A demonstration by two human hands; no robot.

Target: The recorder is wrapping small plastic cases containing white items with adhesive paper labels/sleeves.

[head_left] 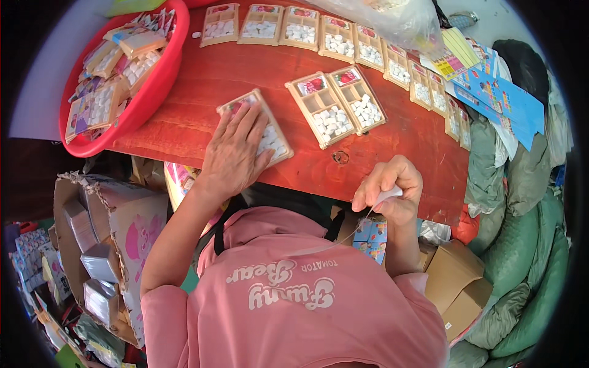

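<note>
My left hand (232, 153) lies flat with its fingers stretched over a beige compartment tray (279, 149) on the red table. White chunky pieces and part of a strawberry-printed packet show around the fingers; the rest of this tray is hidden. Near the table's front edge, my right hand (396, 178) is closed in a pinch on a small white piece (390, 194). From it a thin clear strand (359, 226) trails down in front of the pink shirt. Between and beyond my hands stand two similar trays, a left one (314, 101) and a right one (363, 80), side by side.
A curved row of filled trays (300, 27) lines the far edge of the red table (202, 80). At left is a red basin (175, 67) heaped with packed trays. A clear bag (405, 24) and blue printed sheets (491, 92) lie far right. Below left stands an open carton (116, 214).
</note>
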